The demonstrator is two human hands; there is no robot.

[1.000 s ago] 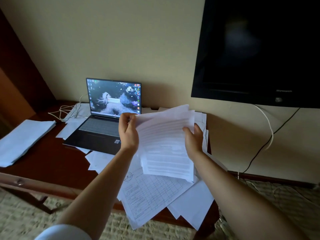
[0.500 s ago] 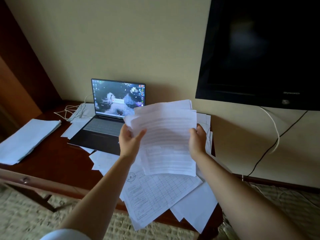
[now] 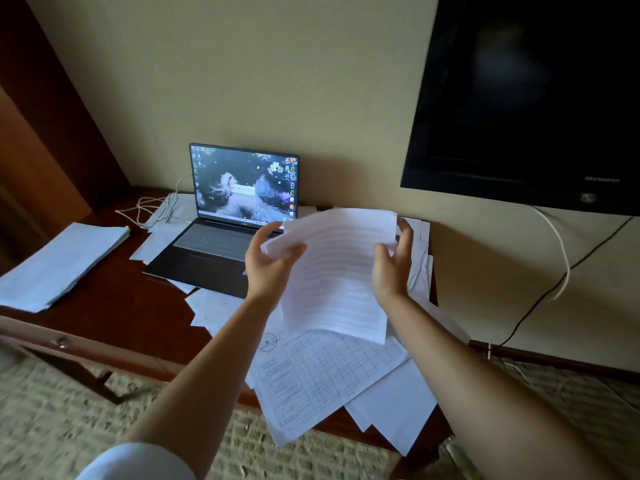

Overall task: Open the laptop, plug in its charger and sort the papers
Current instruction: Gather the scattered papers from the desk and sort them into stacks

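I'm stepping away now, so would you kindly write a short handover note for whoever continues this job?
Left hand and right hand: both grip one sheaf of papers above the desk.
Laptop: open, screen lit, at the back of the desk.
White cable: coiled left of the laptop; whether it is plugged in cannot be seen.
Loose sheets: overhanging the front edge.
Neat stack: far left.
Left: confirm charger, finish sorting.
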